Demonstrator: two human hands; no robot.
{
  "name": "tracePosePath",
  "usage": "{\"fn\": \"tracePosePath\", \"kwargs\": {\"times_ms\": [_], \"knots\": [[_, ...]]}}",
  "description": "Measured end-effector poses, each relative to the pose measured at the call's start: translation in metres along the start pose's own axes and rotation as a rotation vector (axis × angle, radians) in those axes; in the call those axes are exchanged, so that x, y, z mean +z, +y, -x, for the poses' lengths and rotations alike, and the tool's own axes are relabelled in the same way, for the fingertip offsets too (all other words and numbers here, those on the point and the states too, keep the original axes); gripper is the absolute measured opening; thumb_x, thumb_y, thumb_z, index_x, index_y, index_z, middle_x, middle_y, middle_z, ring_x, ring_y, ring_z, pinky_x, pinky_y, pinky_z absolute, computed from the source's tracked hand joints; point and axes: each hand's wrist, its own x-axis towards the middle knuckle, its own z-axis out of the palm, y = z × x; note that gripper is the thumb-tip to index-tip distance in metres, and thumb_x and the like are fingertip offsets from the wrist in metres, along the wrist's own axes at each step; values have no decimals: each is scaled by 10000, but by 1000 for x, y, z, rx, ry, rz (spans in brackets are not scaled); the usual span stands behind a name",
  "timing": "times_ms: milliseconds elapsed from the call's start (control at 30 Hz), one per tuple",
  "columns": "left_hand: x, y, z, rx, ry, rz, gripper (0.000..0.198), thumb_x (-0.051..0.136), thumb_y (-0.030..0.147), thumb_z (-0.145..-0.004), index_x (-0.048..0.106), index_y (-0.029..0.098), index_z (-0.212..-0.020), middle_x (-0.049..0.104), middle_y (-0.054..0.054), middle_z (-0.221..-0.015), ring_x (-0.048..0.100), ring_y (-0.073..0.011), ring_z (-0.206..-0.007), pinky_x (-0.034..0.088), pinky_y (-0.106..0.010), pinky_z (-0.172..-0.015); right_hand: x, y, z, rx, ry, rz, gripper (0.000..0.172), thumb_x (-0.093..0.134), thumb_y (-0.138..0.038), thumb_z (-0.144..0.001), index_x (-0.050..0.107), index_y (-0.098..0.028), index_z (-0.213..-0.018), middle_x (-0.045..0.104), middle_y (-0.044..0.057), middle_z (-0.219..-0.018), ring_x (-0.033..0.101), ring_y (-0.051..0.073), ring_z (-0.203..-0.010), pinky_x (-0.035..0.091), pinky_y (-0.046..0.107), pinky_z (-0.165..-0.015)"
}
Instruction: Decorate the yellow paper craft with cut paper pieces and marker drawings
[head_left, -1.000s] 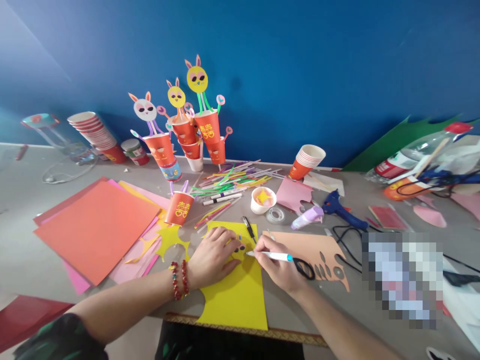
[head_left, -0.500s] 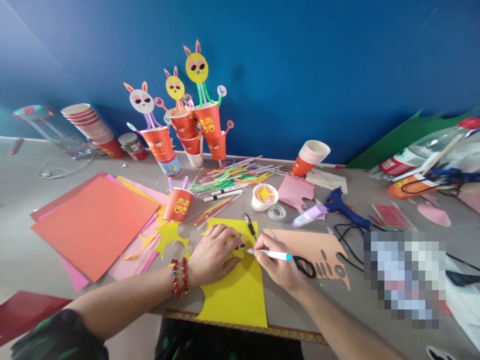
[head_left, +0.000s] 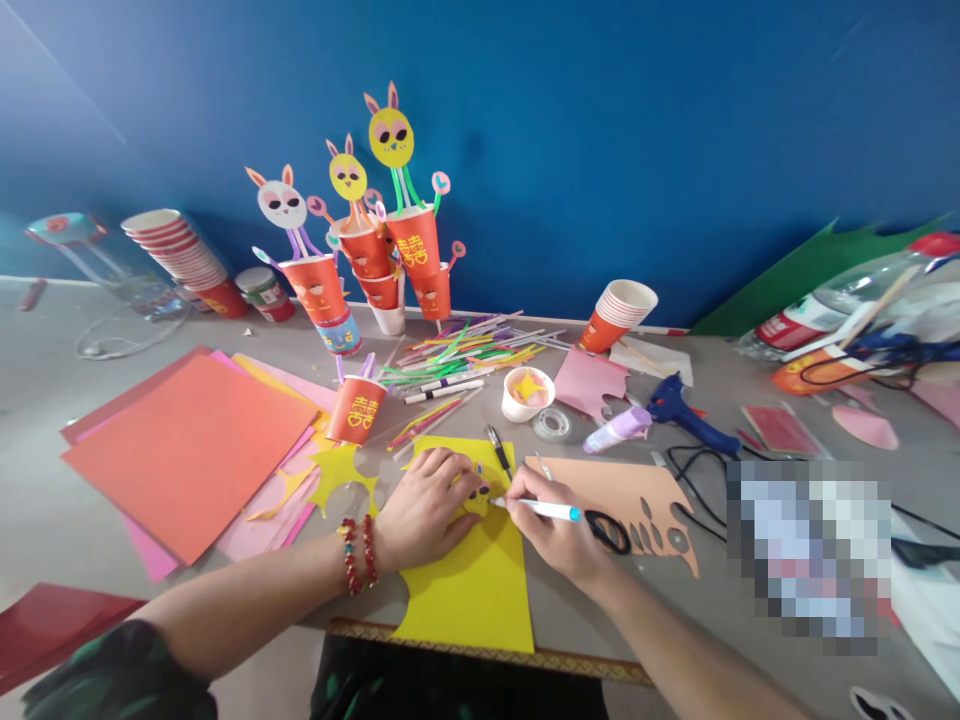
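A small yellow paper face with dark eyes lies on a sheet of yellow paper. Its left side is covered by my left hand, which rests flat over it with the thumb below and the fingers above, pressing it down. My right hand is closed round a white marker pen with a light-blue end. The pen's tip is at the right edge of the face; whether it touches I cannot tell. Just above, a black pen lies across the yellow sheet's upper right corner.
Rabbit-faced cup figures stand along the blue wall, by a pile of coloured sticks. Orange paper lies left. To the right are a white cup of scraps, a tape roll, a glue stick and a blue glue gun.
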Motion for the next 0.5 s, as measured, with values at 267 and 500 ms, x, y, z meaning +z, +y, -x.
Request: {"fn": "tracePosePath", "kwargs": {"times_ms": [267, 500], "knots": [[-1, 1, 0, -3, -14, -11, 268, 594, 324, -908, 592, 206, -1149, 604, -109, -1164, 525, -299, -1069, 432, -459, -911, 0, 1, 0, -3, 29, 0, 175, 469, -218, -880, 454, -238, -706, 472, -39, -605, 457, 152, -557, 341, 268, -540], [-1, 0, 0, -5, -17, -21, 275, 600, 334, -908, 590, 204, -1150, 604, -104, -1166, 523, -293, -1075, 432, -453, -918, -1, 1, 0, 5, 4, 22, 168, 470, -213, -878, 450, -238, -714, 489, -34, -620, 472, 152, -572, 338, 267, -545]]}}
